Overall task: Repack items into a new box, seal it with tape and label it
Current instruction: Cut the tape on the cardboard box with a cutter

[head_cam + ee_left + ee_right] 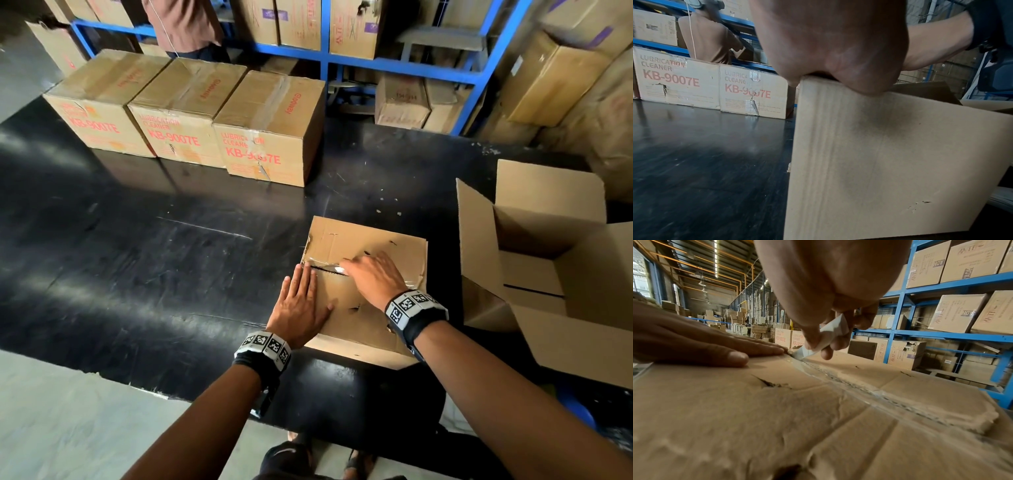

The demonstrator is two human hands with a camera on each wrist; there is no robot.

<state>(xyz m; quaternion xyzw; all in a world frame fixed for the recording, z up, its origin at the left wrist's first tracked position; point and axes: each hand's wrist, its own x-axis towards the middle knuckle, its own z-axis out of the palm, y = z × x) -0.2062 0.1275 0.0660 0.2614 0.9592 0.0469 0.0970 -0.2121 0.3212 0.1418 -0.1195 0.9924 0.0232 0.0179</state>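
Note:
A worn, dented cardboard box (363, 240) sits near the front edge of the black table (171, 240), its top seam covered by clear tape (859, 386). My left hand (301, 305) lies flat on the box top at its left edge, fingers straight, with its palm (828, 40) pressing on the box's corner edge. My right hand (373, 277) grips a small white cutter (828, 335), whose tip sits in the taped seam just beside the left fingertips (764, 347). An empty new box (534, 246) stands to the right with its flaps up.
Three taped boxes marked KB-9007E (191, 113) stand in a row at the table's far side. Blue shelving (342, 58) full of cartons runs behind and to the right. Another person (185, 27) stands at the shelves beyond the table.

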